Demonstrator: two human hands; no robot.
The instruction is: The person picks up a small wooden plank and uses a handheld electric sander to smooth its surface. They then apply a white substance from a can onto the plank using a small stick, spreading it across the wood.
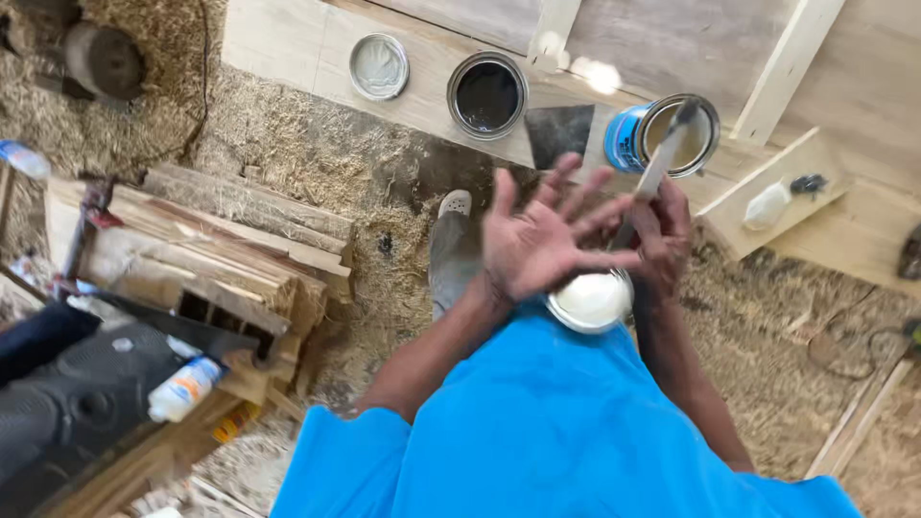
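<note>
White paste fills a small round tin (592, 301) held low before the person's blue shirt (547, 422). Left hand (537, 240) is released, fingers spread, palm up, just above the tin. Right hand (664, 235) is clenched on a putty knife (660, 165), blade raised toward an open blue can (662, 134). An open dark can (487, 95) and a loose lid (379, 66) rest on a wooden board (288, 43). Sawdust (307, 153) covers the floor.

I'm standing in a rough woodworking shop: sawdust and shavings (317, 153) cover the ground under my shoe. Pale plywood boards (672, 38) lie ahead with open paint cans (486, 95) near their edge, and a stack of scrap timber (230, 240) sits to my left.
</note>
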